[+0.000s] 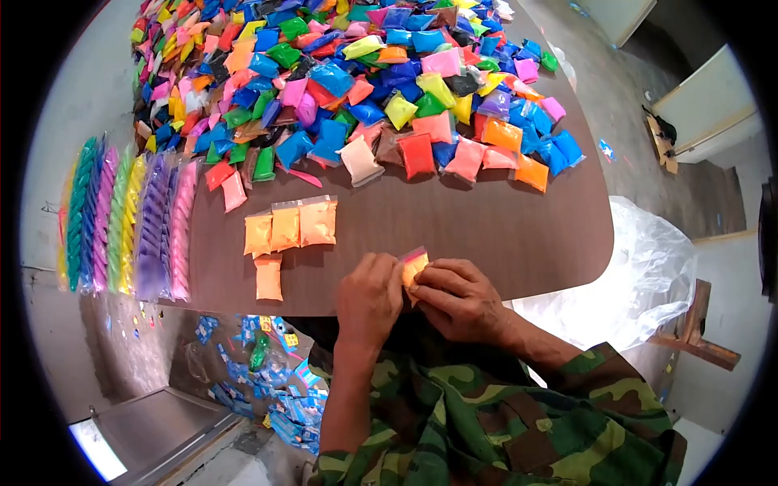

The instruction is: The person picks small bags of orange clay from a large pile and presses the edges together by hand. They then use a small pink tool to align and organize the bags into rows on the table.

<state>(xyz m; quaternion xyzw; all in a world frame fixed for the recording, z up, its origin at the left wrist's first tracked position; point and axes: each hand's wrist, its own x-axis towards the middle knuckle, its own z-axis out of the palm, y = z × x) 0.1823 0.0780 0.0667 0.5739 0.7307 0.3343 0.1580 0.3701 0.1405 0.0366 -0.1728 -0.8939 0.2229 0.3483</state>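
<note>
Near the front edge of the brown table (454,227), my left hand (371,293) and my right hand (455,298) hold a small orange packet (415,264) between them. Fingers of both hands are bent around its sides, and its clear top edge points away from me. To the left lie three orange packets (285,225) side by side, with a single light orange packet (268,278) just below them. Fingers and palms hide the lower part of the held packet.
A large heap of coloured packets (348,81) covers the table's far side. Long bags of twisted coloured strands (126,223) lie at the left edge. Clear plastic sheeting (624,275) is at the right. Blue packaging (284,397) lies on the floor below.
</note>
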